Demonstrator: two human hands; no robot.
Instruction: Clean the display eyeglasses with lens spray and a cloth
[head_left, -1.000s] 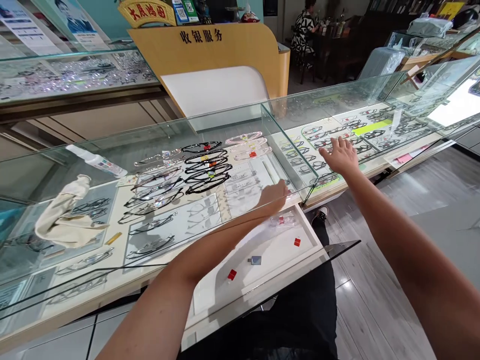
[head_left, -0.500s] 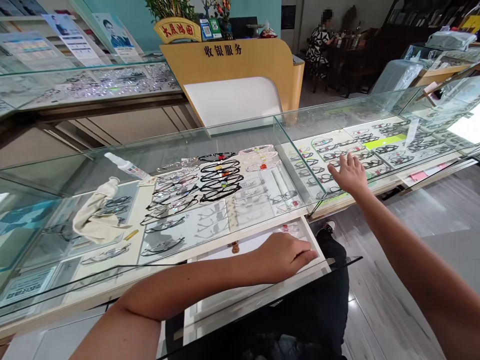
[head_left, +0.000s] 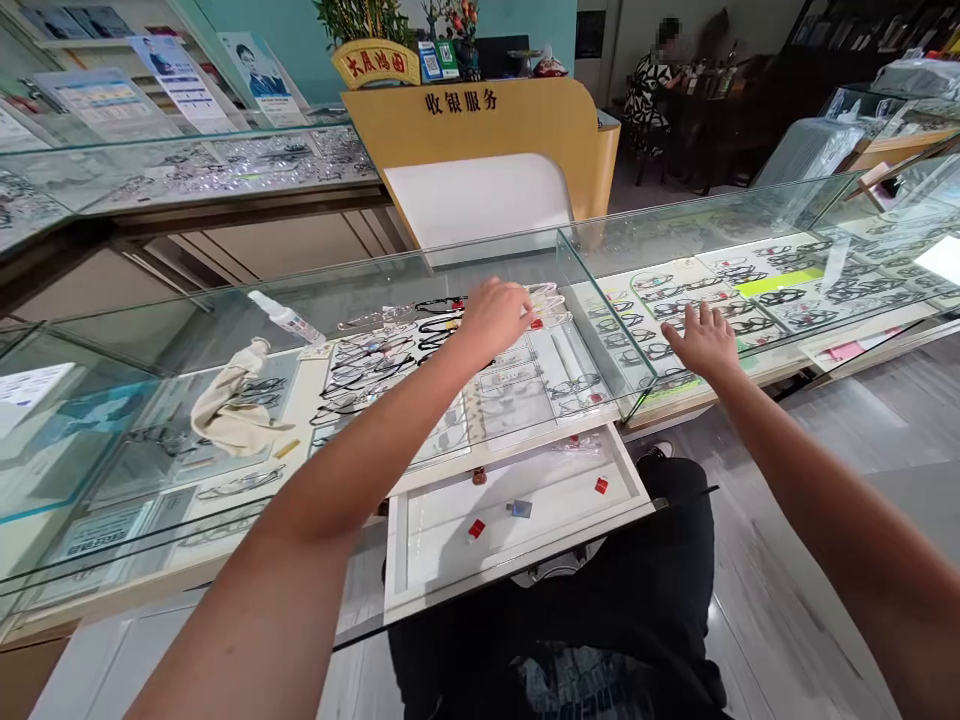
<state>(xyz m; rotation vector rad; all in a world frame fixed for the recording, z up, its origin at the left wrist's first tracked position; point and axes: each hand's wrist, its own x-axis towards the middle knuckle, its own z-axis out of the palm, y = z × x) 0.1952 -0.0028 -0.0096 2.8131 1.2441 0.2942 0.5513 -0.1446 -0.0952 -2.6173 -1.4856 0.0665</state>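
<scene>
My left hand [head_left: 495, 315] reaches over the eyeglasses in the glass display case. Its fingers bend downward and their tips are largely hidden, so I cannot tell whether it grips anything. Black-framed eyeglasses [head_left: 433, 327] lie beside and partly under it, and clear-framed eyeglasses [head_left: 551, 303] with a red tag are at its right. My right hand [head_left: 703, 340] is open, fingers spread, at the case's front glass above more rows of eyeglasses [head_left: 667, 290]. Below, a white drawer [head_left: 442, 570] stands pulled out, holding red pieces [head_left: 476, 528] and a small grey-blue piece [head_left: 519, 509].
A white spray bottle [head_left: 285, 318] and a cream cloth [head_left: 236, 405] lie in the case at left. A glass divider [head_left: 604, 305] splits the case. Beyond it stands a wooden counter [head_left: 480, 130]; a person [head_left: 652, 90] sits at the far back.
My left hand has risen from the drawer to above the eyeglasses, uncovering the small pieces in the drawer. My right hand stays spread in nearly the same place. The view has shifted slightly.
</scene>
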